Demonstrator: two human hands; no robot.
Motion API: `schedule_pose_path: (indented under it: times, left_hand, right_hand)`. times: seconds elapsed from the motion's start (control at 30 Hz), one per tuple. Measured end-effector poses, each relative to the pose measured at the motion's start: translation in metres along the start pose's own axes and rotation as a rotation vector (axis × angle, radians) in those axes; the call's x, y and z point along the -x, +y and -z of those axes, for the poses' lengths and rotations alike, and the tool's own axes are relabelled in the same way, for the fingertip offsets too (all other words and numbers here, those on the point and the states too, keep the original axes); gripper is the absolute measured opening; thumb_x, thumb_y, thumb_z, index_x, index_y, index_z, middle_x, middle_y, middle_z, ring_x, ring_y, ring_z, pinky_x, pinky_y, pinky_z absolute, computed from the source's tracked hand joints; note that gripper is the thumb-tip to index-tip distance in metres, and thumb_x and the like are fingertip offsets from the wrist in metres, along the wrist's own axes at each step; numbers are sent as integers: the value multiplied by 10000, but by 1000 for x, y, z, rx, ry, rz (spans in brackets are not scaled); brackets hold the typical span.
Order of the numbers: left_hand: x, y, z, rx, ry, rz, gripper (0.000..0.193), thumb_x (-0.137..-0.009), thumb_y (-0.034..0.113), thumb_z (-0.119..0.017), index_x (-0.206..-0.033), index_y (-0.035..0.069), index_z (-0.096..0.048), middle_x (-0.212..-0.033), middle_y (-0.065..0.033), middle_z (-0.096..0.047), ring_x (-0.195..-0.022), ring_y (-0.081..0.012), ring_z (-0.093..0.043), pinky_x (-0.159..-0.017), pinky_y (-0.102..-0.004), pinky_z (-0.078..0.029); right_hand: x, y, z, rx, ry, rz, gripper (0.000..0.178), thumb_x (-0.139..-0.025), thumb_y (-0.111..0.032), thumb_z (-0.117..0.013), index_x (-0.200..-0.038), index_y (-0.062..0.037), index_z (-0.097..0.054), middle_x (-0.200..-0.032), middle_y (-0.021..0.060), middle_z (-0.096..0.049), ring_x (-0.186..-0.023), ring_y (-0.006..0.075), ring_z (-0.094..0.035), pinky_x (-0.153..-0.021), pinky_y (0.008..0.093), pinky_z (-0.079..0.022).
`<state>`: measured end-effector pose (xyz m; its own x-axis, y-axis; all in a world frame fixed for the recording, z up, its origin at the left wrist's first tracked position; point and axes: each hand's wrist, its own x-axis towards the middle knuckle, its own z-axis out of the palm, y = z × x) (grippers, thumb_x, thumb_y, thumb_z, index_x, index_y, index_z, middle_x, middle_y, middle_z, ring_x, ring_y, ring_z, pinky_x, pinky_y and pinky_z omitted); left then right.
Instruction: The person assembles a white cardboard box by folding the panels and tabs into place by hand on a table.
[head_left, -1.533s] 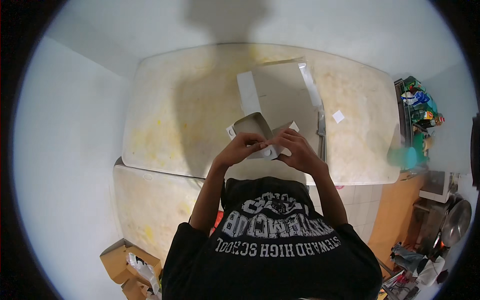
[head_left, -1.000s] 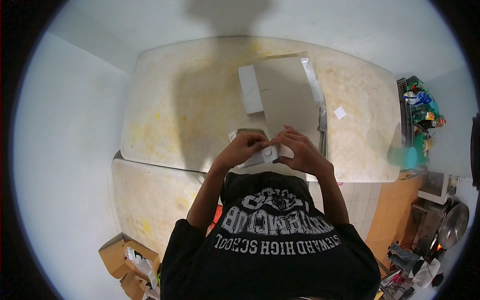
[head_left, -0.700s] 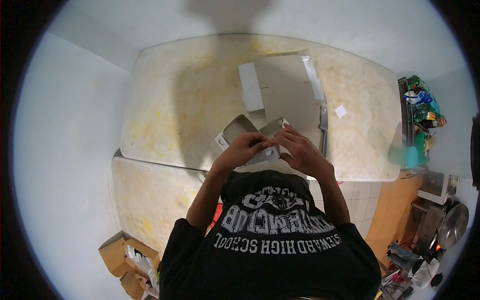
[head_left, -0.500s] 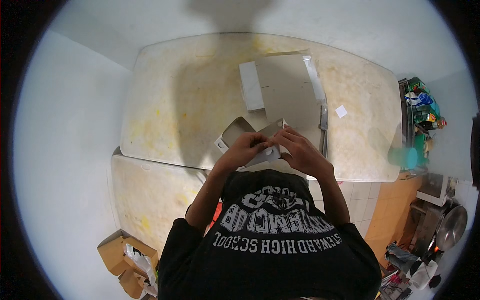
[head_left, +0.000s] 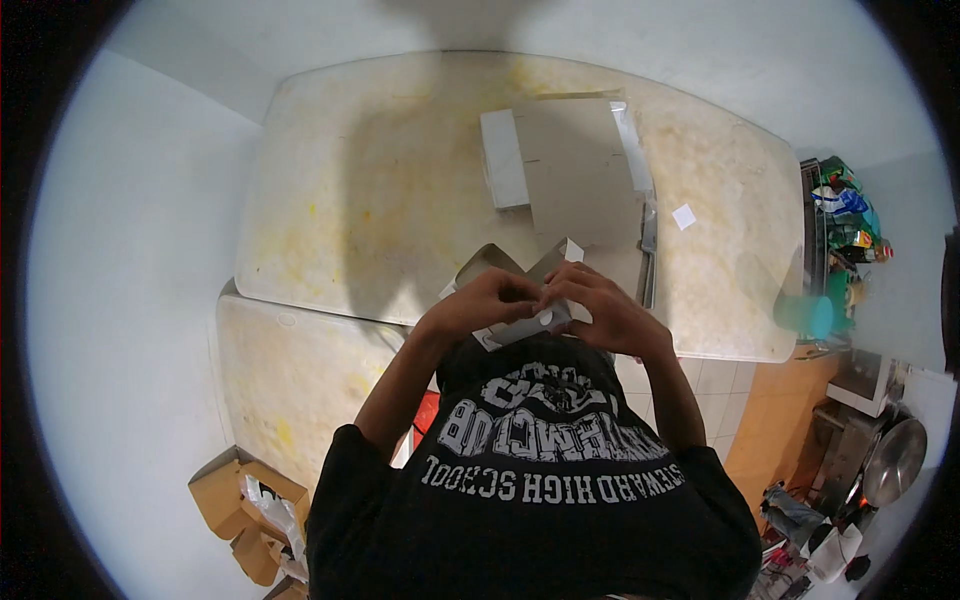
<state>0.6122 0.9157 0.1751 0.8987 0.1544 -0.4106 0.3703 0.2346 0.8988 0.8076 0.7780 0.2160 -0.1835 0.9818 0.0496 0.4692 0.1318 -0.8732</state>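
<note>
Close to my body, at the table's near edge, both hands grip a small cardboard box (head_left: 516, 331), white outside and grey-brown inside, with its flaps standing up. My left hand (head_left: 490, 302) has its fingers bent over the box's left part. My right hand (head_left: 598, 305) pinches at the right part, its fingertips almost meeting those of the left. The fingers hide much of the box's middle. Just beyond lies a flat stack of grey-brown cardboard sheets (head_left: 575, 170) with white side pieces.
A small white paper square (head_left: 684, 217) lies on the stained table (head_left: 400, 180), right of the stack. A turquoise cup (head_left: 805, 315) is near the right edge. Bottles and packets (head_left: 845, 205) fill a rack beyond it. An open brown carton (head_left: 250, 505) stands at lower left.
The small box has tipped and come slightly nearer my body, with more of its lower white edge showing. Both hands stay on it, the fingers shifted a little.
</note>
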Motion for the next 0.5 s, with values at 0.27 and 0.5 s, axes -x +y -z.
schedule_pose_path:
  times: [0.27, 0.5]
  left_hand:
    - [-4, -3, -2, 27, -103, -7, 358, -948, 198, -631, -1231, -20, -615, -1133, -87, -672, -1031, -139, -586, -912, -306, -466]
    - [-2, -1, 5, -74, -155, -6, 351, -962, 187, -607, -1242, -23, -602, -1154, -109, -666, -1022, -154, -597, -921, -316, -475]
  right_hand:
    - [-1, 0, -2, -59, -44, 3, 340, -737, -17, -777, -1039, -66, -628, -1106, 102, -592, -1188, 306, -546, -973, 404, -470]
    - [-1, -8, 6, 32, -42, 13, 390, -731, -43, -788, -1088, -77, -634, -1181, 110, -587, -1204, 318, -533, -985, 422, -466]
